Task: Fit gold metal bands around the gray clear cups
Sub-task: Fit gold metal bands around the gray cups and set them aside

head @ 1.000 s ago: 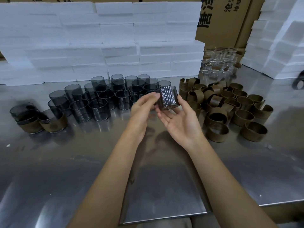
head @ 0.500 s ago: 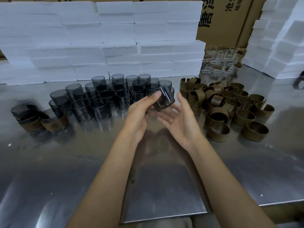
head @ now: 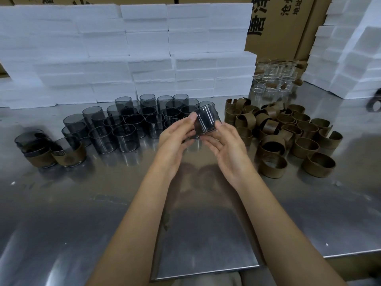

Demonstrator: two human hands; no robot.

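Note:
A gray clear cup (head: 206, 120) is held tilted above the metal table (head: 103, 203), without a band. My left hand (head: 177, 137) pinches its left edge with thumb and fingers. My right hand (head: 224, 145) cradles it from below and the right, thumb on its side. A cluster of bare gray cups (head: 132, 122) stands behind and to the left. A heap of gold metal bands (head: 284, 133) lies on the right. Several cups fitted with bands (head: 51, 153) stand at the far left.
White foam blocks (head: 127, 52) are stacked along the back and at the right (head: 350, 54). Cardboard boxes (head: 278, 23) stand behind them. Colourless clear glasses (head: 274, 77) sit at the back right. The table's front edge runs near the bottom.
The cup has tilted and turned in my hands. My right hand closed in from an open palm below it to hold its side, and both hands rose slightly.

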